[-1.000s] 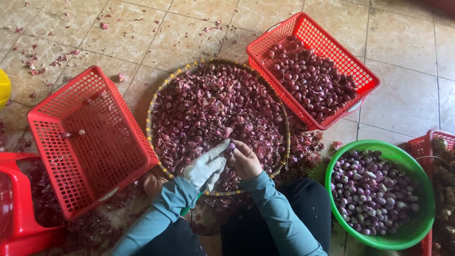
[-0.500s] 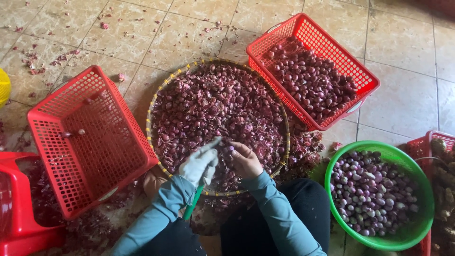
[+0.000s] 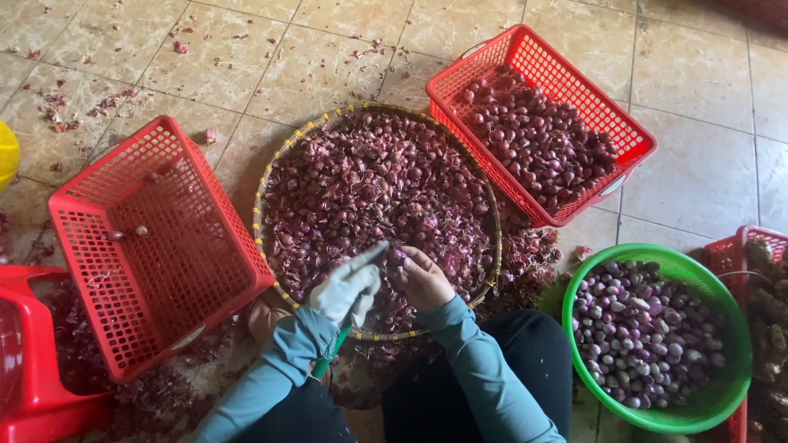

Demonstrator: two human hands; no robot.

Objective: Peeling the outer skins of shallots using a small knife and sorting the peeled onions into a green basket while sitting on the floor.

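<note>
While a round woven tray (image 3: 275, 176) heaped with purple shallot skins fills the floor ahead, the gloved left hand (image 3: 349, 285) and the bare right hand (image 3: 420, 277) pinch one shallot (image 3: 400, 255) between them over the tray's six o'clock edge. A green handle, likely a knife's, shows under the left wrist; a slip on the slick skin could nick the ungloved fingers or drop the bulb into the peelings.
</note>
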